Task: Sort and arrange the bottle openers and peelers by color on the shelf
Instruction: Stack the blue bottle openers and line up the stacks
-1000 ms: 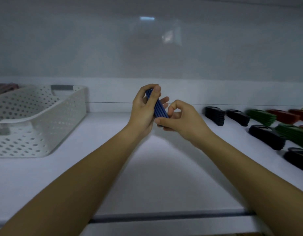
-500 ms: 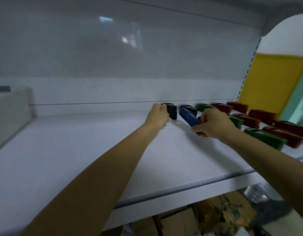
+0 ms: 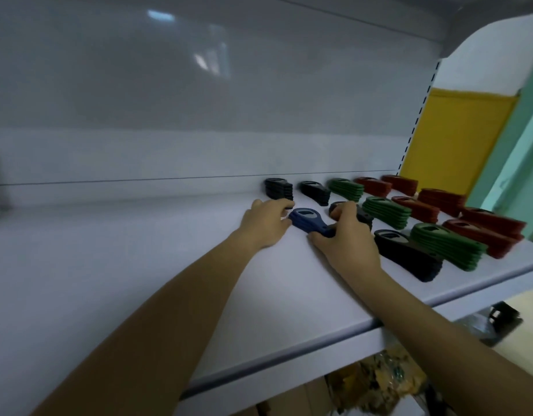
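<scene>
Resting on the white shelf (image 3: 139,265), the blue bottle opener stack (image 3: 307,222) lies between both hands. The right hand (image 3: 346,244) grips its handle end, fingers curled. The left hand (image 3: 266,223) touches its head end; whether it grips cannot be determined. Rightward and beyond stand black stacks (image 3: 407,255), green stacks (image 3: 448,246) and red stacks (image 3: 484,232) in rows.

Dim, cool, flat light. Lamp reflections glare on glossy back panel (image 3: 199,85). Soft shadows beside arms (image 3: 169,310) on shelf (image 3: 79,265). Whole frame soft; openers (image 3: 388,211) lack fine detail. Wide-angle bend at edges. Under shelf dark, murky.
</scene>
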{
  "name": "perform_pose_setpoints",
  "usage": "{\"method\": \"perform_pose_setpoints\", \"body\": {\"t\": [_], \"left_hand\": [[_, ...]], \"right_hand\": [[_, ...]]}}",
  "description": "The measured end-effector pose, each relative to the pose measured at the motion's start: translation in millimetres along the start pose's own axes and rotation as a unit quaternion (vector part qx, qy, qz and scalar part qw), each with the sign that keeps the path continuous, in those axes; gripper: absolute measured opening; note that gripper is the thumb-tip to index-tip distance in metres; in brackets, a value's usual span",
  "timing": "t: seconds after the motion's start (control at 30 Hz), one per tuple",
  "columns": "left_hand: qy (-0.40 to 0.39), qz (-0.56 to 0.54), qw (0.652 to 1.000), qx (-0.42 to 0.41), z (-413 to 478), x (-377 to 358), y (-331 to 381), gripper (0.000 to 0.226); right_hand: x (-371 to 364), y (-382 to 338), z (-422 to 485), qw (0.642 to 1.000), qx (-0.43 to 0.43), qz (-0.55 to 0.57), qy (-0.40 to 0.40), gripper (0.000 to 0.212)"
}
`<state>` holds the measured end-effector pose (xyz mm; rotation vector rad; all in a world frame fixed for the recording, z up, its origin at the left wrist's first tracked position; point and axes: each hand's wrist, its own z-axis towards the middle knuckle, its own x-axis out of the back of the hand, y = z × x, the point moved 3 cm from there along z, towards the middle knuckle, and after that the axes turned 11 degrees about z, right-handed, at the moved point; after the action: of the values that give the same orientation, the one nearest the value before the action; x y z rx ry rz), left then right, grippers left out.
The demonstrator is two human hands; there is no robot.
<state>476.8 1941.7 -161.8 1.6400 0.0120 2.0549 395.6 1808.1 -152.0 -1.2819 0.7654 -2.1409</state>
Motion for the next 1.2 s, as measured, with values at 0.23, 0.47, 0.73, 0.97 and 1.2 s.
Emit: {"method": "perform_pose_setpoints", "body": {"t": [0.23,0.47,0.73,0.97,1.2], "left_hand": [[0.005,-0.079,0.995,-0.063,4,-3,-5,0.032],[0.035,-0.115,0.989,-0.083,1,4,-2,0.025],[0.038,-0.127,0.988,-0.074,2,3,-5,0.023],[0.068,-0.006,0.997,-0.039,-8,24,-21,0.023],[0.1,0.186,0.977,0.041,-44,110,-52,0.032]], "right_hand": [[-2,2,3,1.0,0.024,0.016,-0.013,0.029],[-4,4,5,0.999,0.027,0.033,-0.016,0.021],[-5,5,7,0.998,0.035,0.047,-0.024,0.023],[-4,-8,2,0.986,0.159,-0.051,0.016,0.038],[-24,-59,12,0.937,0.33,-0.087,-0.079,0.043]]}}
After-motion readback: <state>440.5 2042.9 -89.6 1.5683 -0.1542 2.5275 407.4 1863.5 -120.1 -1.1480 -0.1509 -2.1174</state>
